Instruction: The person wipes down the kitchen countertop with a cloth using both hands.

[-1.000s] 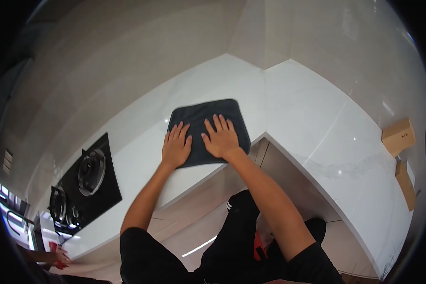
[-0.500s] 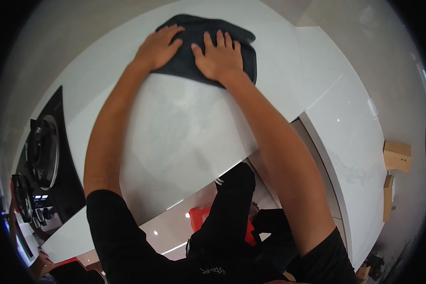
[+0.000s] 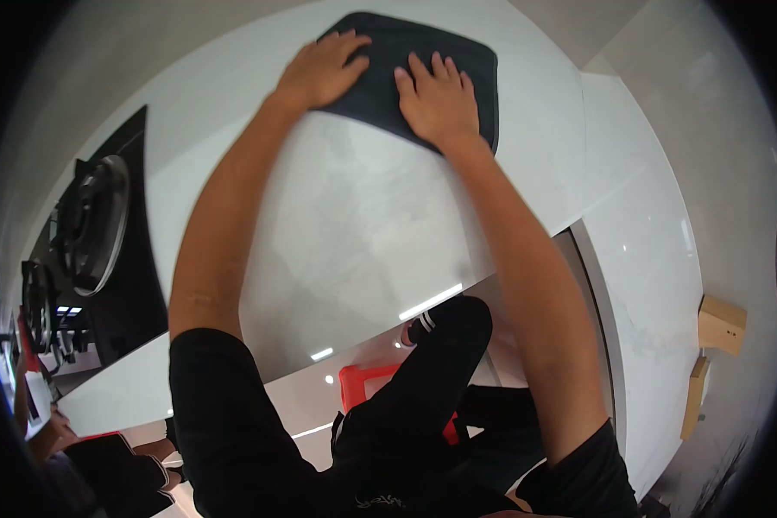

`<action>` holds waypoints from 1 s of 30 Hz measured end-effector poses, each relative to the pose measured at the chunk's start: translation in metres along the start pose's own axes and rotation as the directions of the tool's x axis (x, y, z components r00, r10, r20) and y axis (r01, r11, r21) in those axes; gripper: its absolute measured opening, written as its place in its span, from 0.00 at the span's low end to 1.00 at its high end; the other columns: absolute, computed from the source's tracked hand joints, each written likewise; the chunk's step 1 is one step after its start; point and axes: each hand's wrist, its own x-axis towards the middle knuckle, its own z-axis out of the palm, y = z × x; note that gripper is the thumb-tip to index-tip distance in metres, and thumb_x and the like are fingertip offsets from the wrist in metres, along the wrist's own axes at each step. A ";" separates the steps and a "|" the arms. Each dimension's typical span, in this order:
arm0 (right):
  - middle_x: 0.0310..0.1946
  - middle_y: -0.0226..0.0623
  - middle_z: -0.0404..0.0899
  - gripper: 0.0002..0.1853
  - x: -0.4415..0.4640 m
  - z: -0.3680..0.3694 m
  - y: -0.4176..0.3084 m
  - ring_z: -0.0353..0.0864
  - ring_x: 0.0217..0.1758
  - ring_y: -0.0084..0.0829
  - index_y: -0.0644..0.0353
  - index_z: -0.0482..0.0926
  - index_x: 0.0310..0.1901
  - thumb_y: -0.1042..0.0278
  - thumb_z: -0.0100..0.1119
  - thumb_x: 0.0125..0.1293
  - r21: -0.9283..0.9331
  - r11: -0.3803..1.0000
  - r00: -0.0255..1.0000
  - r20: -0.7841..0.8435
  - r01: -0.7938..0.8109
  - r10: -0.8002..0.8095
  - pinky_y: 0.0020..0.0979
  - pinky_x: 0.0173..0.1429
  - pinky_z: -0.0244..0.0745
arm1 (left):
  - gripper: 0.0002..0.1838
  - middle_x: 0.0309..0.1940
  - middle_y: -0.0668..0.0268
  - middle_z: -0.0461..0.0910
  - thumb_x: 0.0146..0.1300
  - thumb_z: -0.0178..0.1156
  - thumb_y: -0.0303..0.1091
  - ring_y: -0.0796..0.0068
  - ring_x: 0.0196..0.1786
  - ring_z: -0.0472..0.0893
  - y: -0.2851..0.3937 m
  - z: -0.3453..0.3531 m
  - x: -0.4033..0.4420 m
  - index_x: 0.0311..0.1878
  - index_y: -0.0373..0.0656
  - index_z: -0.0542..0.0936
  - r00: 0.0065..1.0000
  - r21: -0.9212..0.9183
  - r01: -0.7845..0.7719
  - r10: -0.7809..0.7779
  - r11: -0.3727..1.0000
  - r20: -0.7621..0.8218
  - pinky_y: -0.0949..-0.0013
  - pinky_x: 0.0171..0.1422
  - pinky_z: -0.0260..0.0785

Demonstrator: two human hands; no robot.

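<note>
A dark grey cloth (image 3: 397,82), roughly rectangular with a stitched-looking edge, lies spread on the white countertop (image 3: 345,198). My left hand (image 3: 324,73) rests flat on its left part, fingers stretched out. On its right part lies my right hand (image 3: 442,102), palm down with the fingers spread. Neither hand grips anything. The cloth's surface under both palms is hidden, and its far corners lie flat.
A black gas stove (image 3: 116,233) with burners is set into the counter at the left. Two cardboard boxes (image 3: 721,325) stand at the right. Below the counter edge a red stool (image 3: 351,388) shows beside my legs. Another person's hand (image 3: 53,429) is at lower left.
The cloth's far right corner, creased before, now lies smooth and flat. Both hands stay on the cloth. The whole view has shifted, so the counter and cloth appear farther right.
</note>
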 end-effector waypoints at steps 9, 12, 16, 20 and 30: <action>0.71 0.56 0.66 0.31 -0.118 -0.050 -0.074 0.60 0.77 0.52 0.56 0.70 0.71 0.43 0.40 0.77 0.072 0.988 0.987 -0.098 0.135 -0.128 0.52 0.80 0.47 | 0.25 0.75 0.55 0.65 0.74 0.50 0.47 0.52 0.78 0.62 0.058 -0.076 -0.178 0.71 0.51 0.71 0.994 0.033 0.093 -0.091 0.995 -0.058 0.47 0.79 0.52; 0.73 0.56 0.63 0.33 -0.157 -0.071 -0.095 0.56 0.79 0.52 0.56 0.68 0.72 0.42 0.39 0.77 0.138 0.979 0.989 -0.014 0.150 -0.150 0.51 0.82 0.44 | 0.27 0.75 0.54 0.64 0.75 0.49 0.46 0.51 0.78 0.61 0.094 -0.108 -0.238 0.73 0.49 0.69 0.984 0.081 0.176 -0.176 0.981 -0.013 0.47 0.80 0.50; 0.74 0.56 0.61 0.34 -0.195 -0.088 -0.107 0.53 0.80 0.51 0.57 0.67 0.73 0.41 0.39 0.76 0.200 0.963 0.982 0.022 0.182 -0.190 0.51 0.82 0.41 | 0.28 0.77 0.54 0.61 0.76 0.46 0.48 0.51 0.80 0.57 0.129 -0.137 -0.295 0.75 0.50 0.66 0.964 0.072 0.250 -0.255 0.966 0.076 0.46 0.81 0.45; 0.74 0.55 0.61 0.34 -0.213 -0.089 -0.120 0.52 0.81 0.52 0.57 0.68 0.72 0.42 0.43 0.73 0.215 0.965 0.989 -0.014 0.148 -0.149 0.55 0.81 0.39 | 0.28 0.77 0.53 0.61 0.76 0.45 0.47 0.50 0.80 0.57 0.129 -0.145 -0.312 0.75 0.49 0.66 0.969 0.068 0.229 -0.234 0.971 0.080 0.47 0.81 0.44; 0.80 0.54 0.48 0.36 -0.179 -0.094 -0.131 0.40 0.84 0.52 0.56 0.60 0.77 0.41 0.36 0.75 0.199 0.972 0.932 0.313 0.122 -0.181 0.55 0.83 0.30 | 0.27 0.78 0.53 0.59 0.77 0.43 0.45 0.50 0.81 0.55 0.128 -0.145 -0.295 0.75 0.47 0.66 0.937 0.075 0.319 -0.326 0.945 0.125 0.49 0.83 0.41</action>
